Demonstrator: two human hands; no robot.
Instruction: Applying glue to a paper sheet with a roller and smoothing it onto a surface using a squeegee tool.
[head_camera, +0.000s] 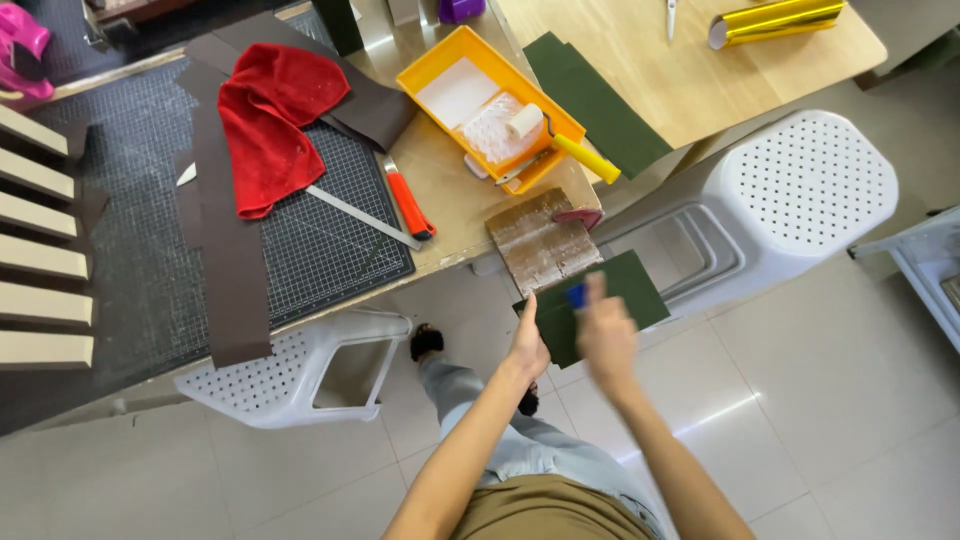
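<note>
My left hand (528, 345) holds the near left edge of a dark green rectangular sheet (620, 290), thumb up along its edge. My right hand (603, 335) is blurred over the sheet and grips a small blue object (577, 294) against the sheet's surface. Both hands are out in front of me, above the tiled floor, just below the table's corner. A worn wooden board (540, 245) lies on that corner right behind the sheet.
A yellow paint tray (432, 70) with a small roller (560, 145) sits on the table. Nearby lie a red cloth (270, 120), a red utility knife (408, 202), a metal ruler (360, 215), brown strips (230, 270) on a cutting mat (330, 250), another green sheet (595, 100). White plastic stools (800, 190) stand beside.
</note>
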